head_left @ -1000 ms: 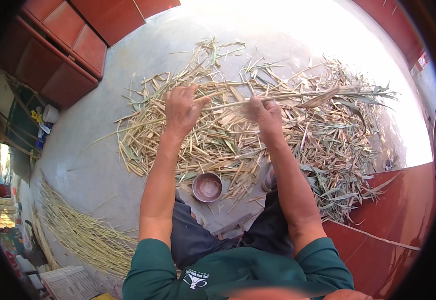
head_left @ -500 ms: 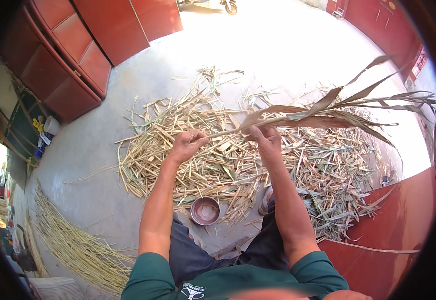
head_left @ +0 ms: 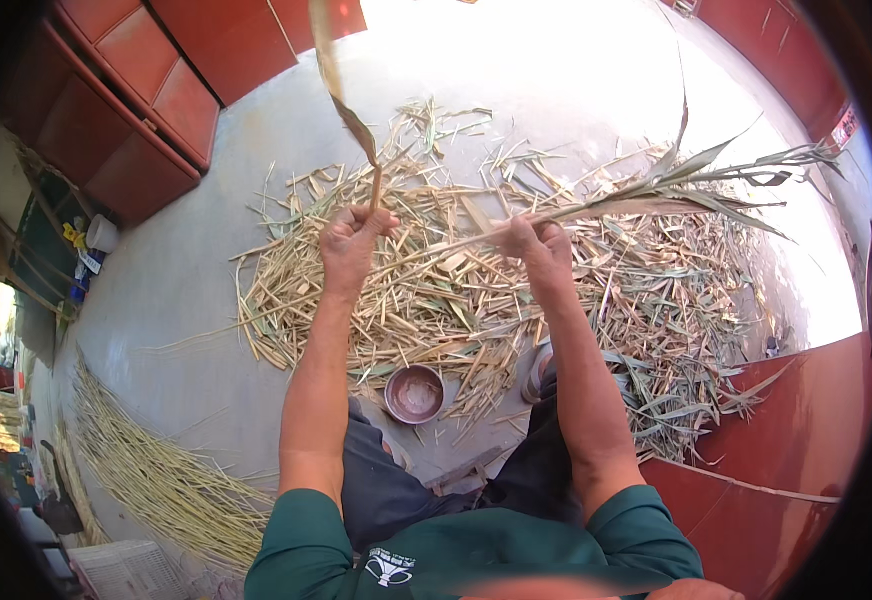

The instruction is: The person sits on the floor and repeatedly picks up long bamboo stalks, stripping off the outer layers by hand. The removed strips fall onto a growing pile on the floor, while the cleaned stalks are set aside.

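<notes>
My left hand (head_left: 354, 245) is closed round the base of a long dry leaf (head_left: 356, 130), which stands up and away from me. My right hand (head_left: 539, 250) grips a long leafy stalk (head_left: 646, 192). Its green and brown leaves spread out to the right. The stalk's thin bare stem passes left below my left hand and tapers toward the floor at the left. Both hands are over a wide heap of dry leaf pieces (head_left: 426, 320). Close to my feet sits a dark reddish bowl (head_left: 415, 394) with pale contents.
A bundle of thin bare stalks (head_left: 156, 450) lies on the floor at the lower left. Red padded panels (head_left: 126, 120) stand at the far left. A red glossy surface (head_left: 796, 430) is on the right. A white tub (head_left: 103, 234) stands by the left wall.
My left hand has lifted away from the stem and now holds a separate leaf upright. My right hand still grips the stalk, which has fewer broad leaves near it.
</notes>
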